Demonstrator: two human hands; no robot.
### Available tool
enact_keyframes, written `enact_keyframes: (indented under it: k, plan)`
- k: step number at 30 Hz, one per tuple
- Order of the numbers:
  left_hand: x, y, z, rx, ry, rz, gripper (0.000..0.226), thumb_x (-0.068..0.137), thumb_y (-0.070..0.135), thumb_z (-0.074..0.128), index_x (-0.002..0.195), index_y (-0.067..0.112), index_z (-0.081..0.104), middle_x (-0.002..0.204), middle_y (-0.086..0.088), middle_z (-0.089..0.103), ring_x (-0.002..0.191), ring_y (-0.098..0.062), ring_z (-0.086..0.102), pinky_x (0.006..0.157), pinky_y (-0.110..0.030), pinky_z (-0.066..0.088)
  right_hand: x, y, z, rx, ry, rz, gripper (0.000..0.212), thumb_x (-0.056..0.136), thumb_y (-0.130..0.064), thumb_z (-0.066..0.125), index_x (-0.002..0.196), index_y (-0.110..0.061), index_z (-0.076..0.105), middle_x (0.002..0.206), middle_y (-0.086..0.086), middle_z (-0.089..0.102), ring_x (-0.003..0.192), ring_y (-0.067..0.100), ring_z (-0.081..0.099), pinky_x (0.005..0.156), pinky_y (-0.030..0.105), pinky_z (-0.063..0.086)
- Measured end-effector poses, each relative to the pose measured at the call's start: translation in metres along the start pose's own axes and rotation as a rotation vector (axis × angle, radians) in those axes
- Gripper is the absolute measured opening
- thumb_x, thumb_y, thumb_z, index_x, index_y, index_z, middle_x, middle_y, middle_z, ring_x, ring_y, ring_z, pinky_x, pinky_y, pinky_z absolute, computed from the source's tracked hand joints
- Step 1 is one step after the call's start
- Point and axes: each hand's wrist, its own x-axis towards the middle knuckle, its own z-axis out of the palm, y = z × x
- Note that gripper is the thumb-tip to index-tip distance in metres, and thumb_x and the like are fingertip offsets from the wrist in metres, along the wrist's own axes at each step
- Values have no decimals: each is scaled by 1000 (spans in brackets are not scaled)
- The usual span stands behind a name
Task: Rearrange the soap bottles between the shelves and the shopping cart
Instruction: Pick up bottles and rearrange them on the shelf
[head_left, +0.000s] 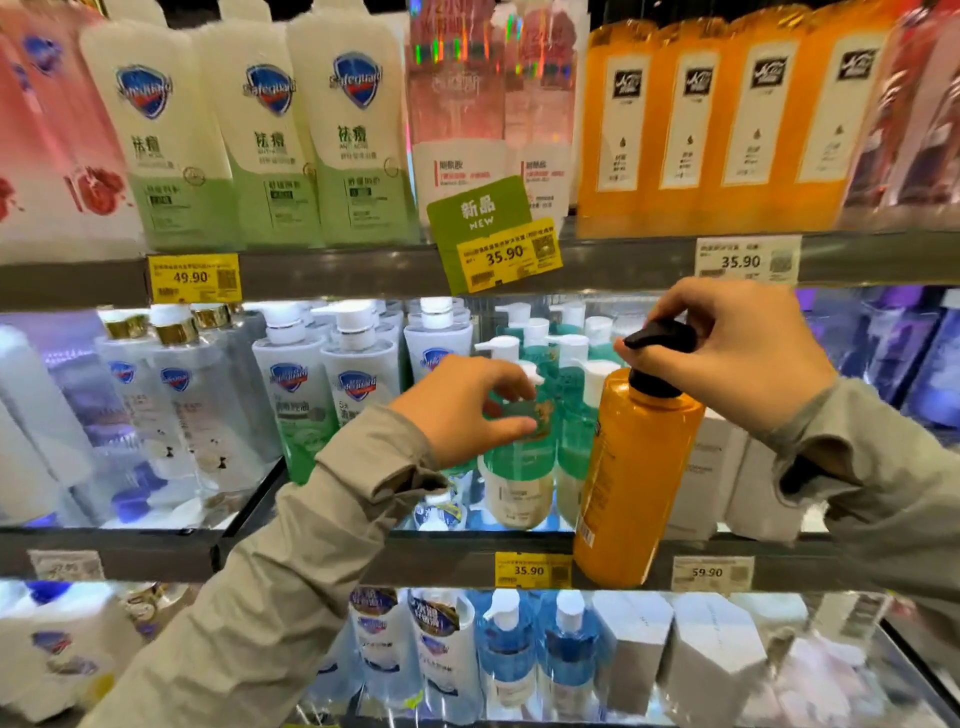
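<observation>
An orange soap bottle (634, 478) with a black pump hangs in front of the middle shelf, its base level with the shelf's front edge (415, 558). My right hand (737, 358) grips its black pump from above. My left hand (467, 410) reaches onto the same shelf, thumb and fingers curled around a green pump bottle (519, 467) that stands among other green bottles. More orange bottles (691, 124) of the same kind line the top shelf at the right. No shopping cart is in view.
White-and-green Safeguard bottles (270, 140) and pink bottles (457, 104) fill the top shelf. Clear and white pump bottles (332, 379) stand left on the middle shelf, white boxes (727, 478) right. Blue bottles (535, 654) sit on the lower shelf. Price tags (530, 570) line the edges.
</observation>
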Motion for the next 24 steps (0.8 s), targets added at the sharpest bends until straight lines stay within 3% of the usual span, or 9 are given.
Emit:
enact_keyframes:
  k: [3, 6, 8, 13, 18, 23, 24]
  plan:
    - [-2, 13, -2, 14, -54, 49, 33, 86, 31, 66, 117, 18, 62, 116, 2, 64, 91, -5, 59, 76, -4, 45, -5, -4, -21, -21, 57, 34, 21, 71, -31, 79, 76, -15, 67, 61, -12, 52, 61, 4, 48, 54, 16, 34]
    - [-2, 30, -3, 66, -128, 73, 34, 87, 39, 64, 118, 24, 60, 116, 5, 63, 95, -8, 62, 88, -28, 51, -11, -10, -45, -64, 98, 37, 22, 69, -34, 80, 73, -16, 68, 60, -7, 55, 60, 8, 50, 53, 16, 34]
    - [-2, 44, -3, 101, -147, 103, 34, 86, 42, 63, 117, 27, 61, 114, 7, 64, 95, -8, 62, 90, -33, 52, -17, -14, -59, -86, 113, 37, 22, 68, -36, 80, 71, -17, 67, 61, -5, 58, 60, 9, 52, 53, 14, 34]
    - [-1, 74, 0, 152, -146, 161, 29, 86, 48, 61, 110, 32, 62, 90, 17, 62, 89, -8, 62, 87, -37, 52, -27, -19, -89, -109, 111, 51, 22, 67, -33, 81, 69, -17, 66, 61, -13, 54, 60, 1, 48, 52, 9, 31]
    - [10, 99, -2, 197, -33, 238, 22, 88, 52, 56, 100, 35, 64, 69, 18, 52, 67, -1, 52, 69, -31, 50, -28, -13, -117, -69, 114, 79, 24, 67, -31, 82, 66, -15, 64, 60, -11, 55, 58, 1, 51, 50, 1, 35]
    - [33, 129, -7, 294, 12, 268, 20, 88, 54, 53, 90, 36, 63, 60, 14, 48, 60, 0, 48, 55, -25, 34, -11, 6, -147, -13, 113, 78, 35, 64, -38, 81, 68, -6, 67, 57, 3, 54, 52, 7, 47, 49, 20, 39]
    - [39, 135, -9, 296, 25, 267, 20, 88, 54, 53, 89, 36, 62, 59, 14, 49, 60, -1, 49, 55, -25, 34, -6, 10, -153, 5, 117, 75, 36, 63, -39, 81, 67, -6, 67, 55, 3, 53, 49, 7, 46, 47, 19, 38]
